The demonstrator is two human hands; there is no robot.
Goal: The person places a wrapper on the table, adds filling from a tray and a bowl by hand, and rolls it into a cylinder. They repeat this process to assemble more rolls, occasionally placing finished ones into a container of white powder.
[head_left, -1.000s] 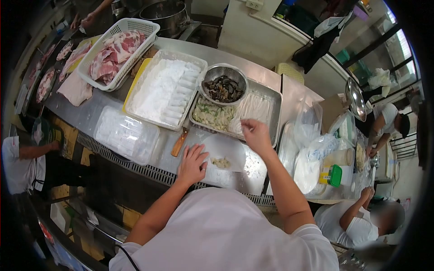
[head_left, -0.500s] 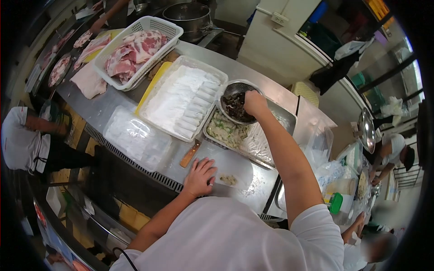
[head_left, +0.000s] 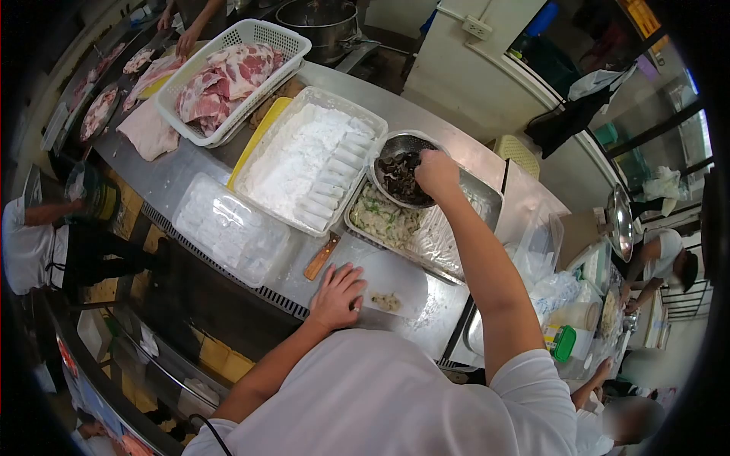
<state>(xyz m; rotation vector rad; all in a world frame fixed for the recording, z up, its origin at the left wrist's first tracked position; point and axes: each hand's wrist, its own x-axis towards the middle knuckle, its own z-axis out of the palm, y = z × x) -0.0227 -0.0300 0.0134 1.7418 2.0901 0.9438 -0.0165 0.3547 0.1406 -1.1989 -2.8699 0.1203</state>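
Observation:
My left hand (head_left: 335, 299) lies flat on the steel table, fingers spread, with a small heap of pale chopped filling (head_left: 385, 302) on a thin translucent sheet (head_left: 411, 298) to its right. My right hand (head_left: 437, 176) reaches over the metal colander (head_left: 414, 138) with its fingers curled down into dark, wood-ear-like strips (head_left: 399, 175); what the fingertips hold is hidden. Under the colander, a metal tray (head_left: 500, 199) contains pale filling with green bits (head_left: 378, 218). Beyond my left hand lies a wooden-handled knife (head_left: 322, 257). White rolls (head_left: 328, 185) line one side of a powder-filled plastic tub (head_left: 237, 182).
A white basket (head_left: 169, 114) of raw meat stands at the far left. A lidded translucent container (head_left: 228, 228) sits along the near table edge. Bags and a green-lidded tub (head_left: 563, 343) are at right. Other people work at both sides; one person's hand (head_left: 186, 42) touches meat.
My right hand has shifted slightly within the colander, showing more of the dark strips. My left hand stays put. The person at far left has moved a little, and the view has shifted slightly.

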